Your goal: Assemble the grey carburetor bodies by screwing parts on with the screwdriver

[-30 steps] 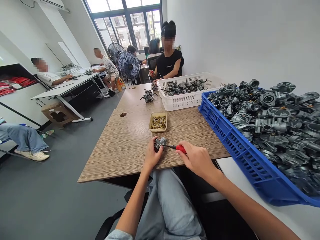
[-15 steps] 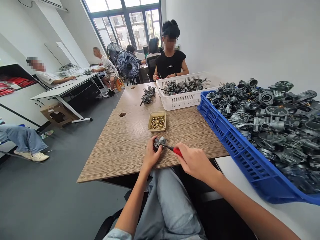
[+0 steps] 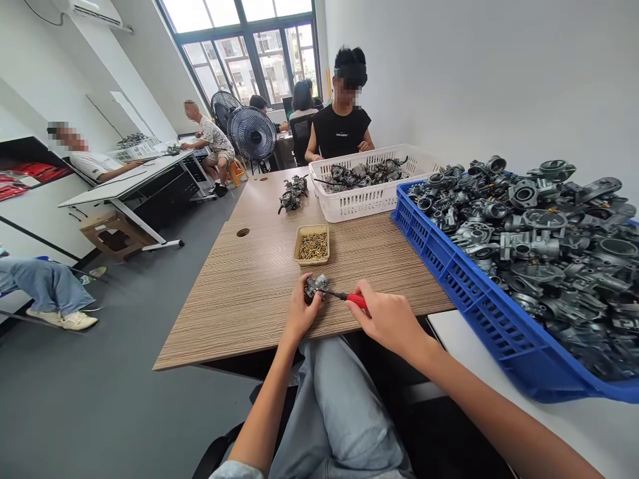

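My left hand (image 3: 301, 315) is closed around a small grey carburetor (image 3: 316, 285) over the near part of the wooden table (image 3: 259, 279). In my right hand (image 3: 387, 318) is a screwdriver (image 3: 356, 301) with a red handle and dark shaft. Its shaft points left, and the tip meets the right side of the carburetor; the exact spot of contact is too small to make out. Just beyond my left hand stands a beige tray (image 3: 311, 261) holding many small brass pieces.
At my right a blue crate (image 3: 449, 269) is heaped with metal carburetor parts. Behind it stands a white basket (image 3: 359, 207) of carburetors, with more carburetors (image 3: 293, 193) on the table beside it. A person in black (image 3: 341, 133) sits across. Fans (image 3: 252, 133) stand farther back.
My hands keep their hold on the carburetor and screwdriver, nearly unmoved. The view has shifted slightly. The person across has raised one hand behind the white basket.
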Demonstrator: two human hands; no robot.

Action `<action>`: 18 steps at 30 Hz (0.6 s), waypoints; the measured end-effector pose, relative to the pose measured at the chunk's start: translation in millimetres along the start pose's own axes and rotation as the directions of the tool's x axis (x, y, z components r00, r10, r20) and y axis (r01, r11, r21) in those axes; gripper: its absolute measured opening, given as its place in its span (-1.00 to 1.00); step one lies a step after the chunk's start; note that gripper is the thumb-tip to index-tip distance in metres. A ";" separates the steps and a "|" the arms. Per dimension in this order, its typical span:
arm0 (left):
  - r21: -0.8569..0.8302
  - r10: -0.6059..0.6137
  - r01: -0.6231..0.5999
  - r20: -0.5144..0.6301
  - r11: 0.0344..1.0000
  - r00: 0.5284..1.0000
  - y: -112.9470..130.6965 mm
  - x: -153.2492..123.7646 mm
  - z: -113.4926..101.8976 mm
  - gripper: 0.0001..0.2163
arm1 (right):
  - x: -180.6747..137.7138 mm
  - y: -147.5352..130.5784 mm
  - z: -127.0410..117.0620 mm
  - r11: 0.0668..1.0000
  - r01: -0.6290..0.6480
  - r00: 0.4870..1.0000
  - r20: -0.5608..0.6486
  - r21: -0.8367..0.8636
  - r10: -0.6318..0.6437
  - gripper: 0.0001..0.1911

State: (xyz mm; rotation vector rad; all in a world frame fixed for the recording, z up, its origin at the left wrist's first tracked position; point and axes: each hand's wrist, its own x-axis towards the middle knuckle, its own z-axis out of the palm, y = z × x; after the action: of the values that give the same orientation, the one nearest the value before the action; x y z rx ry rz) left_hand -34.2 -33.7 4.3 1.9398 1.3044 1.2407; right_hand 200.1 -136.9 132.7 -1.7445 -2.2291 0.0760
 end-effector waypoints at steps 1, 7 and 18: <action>-0.001 0.001 -0.001 -0.001 1.000 1.000 0.2 0.0 -0.1 -0.54 | -0.5 1.0 -0.7 0.999 0.043 0.999 0.000 0.030 -0.043 -0.79; 0.014 -0.009 0.009 0.002 1.000 1.000 2.1 -0.3 -0.8 -0.53 | -2.9 4.1 -4.3 0.980 0.172 0.984 0.023 0.097 -0.175 -0.91; 0.024 0.002 -0.002 -0.002 1.000 1.000 2.7 0.5 -0.9 -0.56 | 0.0 -3.9 2.9 0.997 -0.047 0.999 0.014 -0.058 0.048 -0.67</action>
State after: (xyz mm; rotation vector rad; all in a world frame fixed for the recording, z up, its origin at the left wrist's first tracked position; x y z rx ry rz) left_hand -33.7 -34.4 7.0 1.9580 1.3243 1.2334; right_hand 195.6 -137.4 130.8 -1.8333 -2.2213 0.0357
